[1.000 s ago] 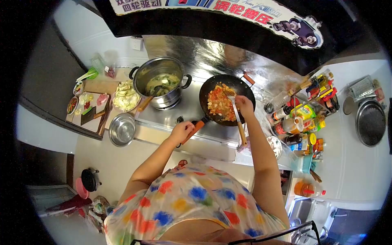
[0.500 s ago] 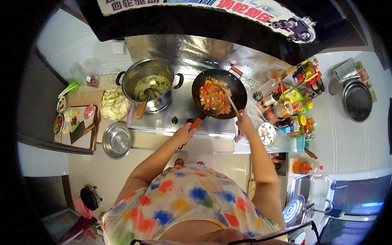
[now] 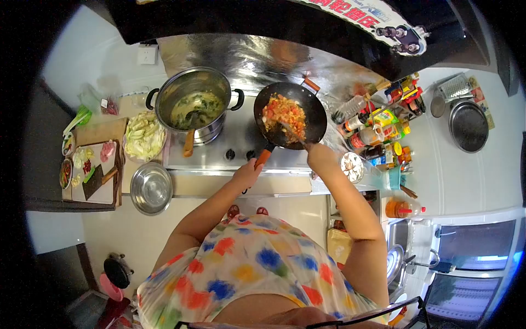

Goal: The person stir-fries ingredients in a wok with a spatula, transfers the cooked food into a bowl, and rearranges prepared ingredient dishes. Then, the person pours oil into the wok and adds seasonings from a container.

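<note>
- Head view: black wok sits on the right side of the steel gas stove, with a steel stockpot to its left, near but apart.
- Left hand: fingers wrapped round the wok's orange-brown long handle.
- Right hand: closed round the spatula, grip mostly hidden by the hand; blade end down in the chopped red-and-yellow stir-fry.
- Wok: probably stiff, fairly heavy loaded, hot metal. Hold the long handle; the short helper handle at the far rim suits a two-handed lift.
- Spatula: light, rigid; grip well back from the blade, as grease could make it slick.
- Stir-fry: looks soft, moist, loose; likely breaks up if pressed. Scoop from underneath, don't pinch.
</note>
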A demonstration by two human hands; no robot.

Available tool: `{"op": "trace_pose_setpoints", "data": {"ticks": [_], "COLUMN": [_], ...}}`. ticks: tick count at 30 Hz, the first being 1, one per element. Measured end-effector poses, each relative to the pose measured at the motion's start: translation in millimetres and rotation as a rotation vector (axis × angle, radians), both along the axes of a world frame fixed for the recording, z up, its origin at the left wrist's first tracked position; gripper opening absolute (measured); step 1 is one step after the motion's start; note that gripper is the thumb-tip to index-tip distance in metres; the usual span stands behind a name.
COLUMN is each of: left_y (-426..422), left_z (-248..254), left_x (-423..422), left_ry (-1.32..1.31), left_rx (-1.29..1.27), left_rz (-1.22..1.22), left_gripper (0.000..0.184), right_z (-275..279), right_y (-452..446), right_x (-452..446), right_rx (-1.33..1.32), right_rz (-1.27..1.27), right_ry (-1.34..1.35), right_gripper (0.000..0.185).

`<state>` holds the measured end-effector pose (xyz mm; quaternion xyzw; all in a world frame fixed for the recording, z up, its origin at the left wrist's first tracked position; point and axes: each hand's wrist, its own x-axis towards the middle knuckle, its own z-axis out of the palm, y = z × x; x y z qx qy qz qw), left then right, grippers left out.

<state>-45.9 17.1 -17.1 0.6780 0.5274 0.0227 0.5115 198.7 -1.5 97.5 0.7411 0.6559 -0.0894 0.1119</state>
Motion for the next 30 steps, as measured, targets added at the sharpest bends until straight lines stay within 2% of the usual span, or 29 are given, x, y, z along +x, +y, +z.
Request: {"op": "trace_pose_setpoints", "data": {"ticks": [2,5,7,9,11,12,15,17,19,21,22,23,24,27,29,30], "left_y": [-1,-2,-5,-5,-3,-3,-6,-6,-14,-14,-14,-15,-14,-13,-14,-13], "left_z": [-7,-11,4,9,4,-1,-9,0,-8,-10,-8,-7,-6,-7,-8,-11], "left_x": [-1,-2,-2,0,3,4,8,10,12,14,14,14,13,14,14,13], "left_ry": [0.002,0.019,0.015,0.036,0.081,0.085,0.101,0.115,0.094,0.071,0.058,0.043,0.037,0.028,0.033,0.048], "left_rx": [0.028,0.147,0.107,0.095,0.112,0.138,0.160,0.107,0.169,0.182,0.159,0.136,0.156,0.199,0.202,0.214], "left_rz": [-0.020,-0.037,0.005,0.005,-0.024,-0.007,0.040,0.054,0.151,0.202,0.207,0.211,0.224,0.246,0.245,0.237], "left_gripper": [0.045,0.050,0.045,0.043,0.043,0.043,0.045,0.049,0.047,0.047,0.047,0.048,0.047,0.045,0.044,0.043], "right_z": [-32,24,8,61,72,61,43,8,-24,-69,-67,-59,-20,-4,-37,-42], "right_y": [22,40,43,35,36,39,55,75,94,120,124,126,118,116,124,122], "right_x": [9,14,72,75,109,131,169,194,209,219,201,189,153,120,132,127], "right_rx": [0.122,-0.113,-0.129,-0.274,-0.310,-0.290,-0.318,-0.334,-0.342,-0.262,-0.218,-0.253,-0.269,-0.188,0.060,0.199], "right_rz": [0.054,-0.311,-0.171,-0.438,-0.456,-0.462,-0.503,-0.438,-0.397,0.000,0.193,0.012,-0.174,-0.158,0.468,0.619], "right_ry": [-0.040,0.391,0.437,0.585,0.565,0.656,0.603,0.603,0.682,0.577,0.523,0.577,0.627,0.772,0.567,0.465], "right_gripper": [0.027,0.038,0.043,0.038,0.031,0.026,0.024,0.022,0.021,0.024,0.025,0.028,0.031,0.035,0.025,0.023]}}
